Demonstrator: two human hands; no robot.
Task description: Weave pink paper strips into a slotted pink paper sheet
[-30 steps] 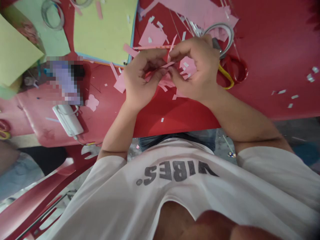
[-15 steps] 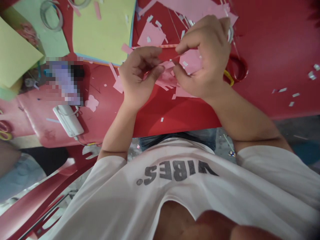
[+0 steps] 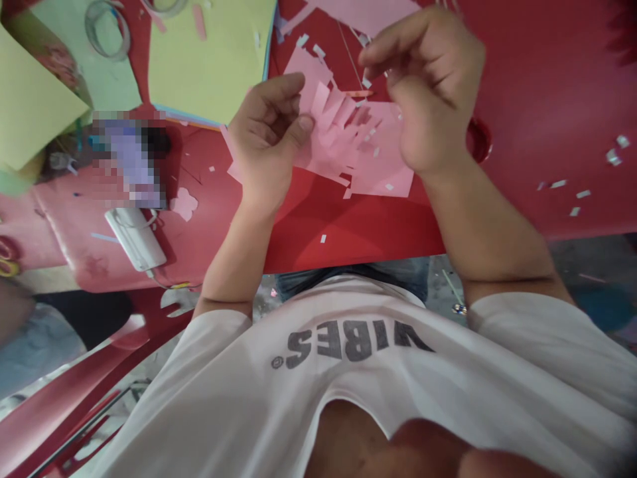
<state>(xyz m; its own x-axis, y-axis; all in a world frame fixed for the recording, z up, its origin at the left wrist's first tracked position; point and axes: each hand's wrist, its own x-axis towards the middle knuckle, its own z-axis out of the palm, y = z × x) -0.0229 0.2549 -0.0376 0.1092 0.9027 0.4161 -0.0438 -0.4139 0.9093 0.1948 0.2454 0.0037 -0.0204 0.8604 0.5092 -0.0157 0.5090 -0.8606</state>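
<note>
So, left to right: a pale green card sheet (image 3: pixel 34 99) overlaps the left side of the red tabletop (image 3: pixel 547 79), and a clear tape roll (image 3: pixel 106 30) sits on a mint card (image 3: pixel 112 86) just beside it. A yellow-green card (image 3: pixel 209 60) lies far of centre. Nearer, a white power adapter (image 3: pixel 134 239) lies just left of a pink flower cutout (image 3: pixel 184 204). Left grip (image 3: pixel 263 143) is mostly closed, thumb pressed on the left edge of a fringed pink paper sheet (image 3: pixel 358 143), which lies mid-tabletop near the near edge, with its cut strips lifting. Right grip (image 3: pixel 430 93) is raised and half-curled above the sheet's far right side; can't tell if it has hold of anything. A red ring (image 3: pixel 478 139) sits partly hidden just past the right wrist. White paper scraps (image 3: pixel 614 156) lie well right.
</note>
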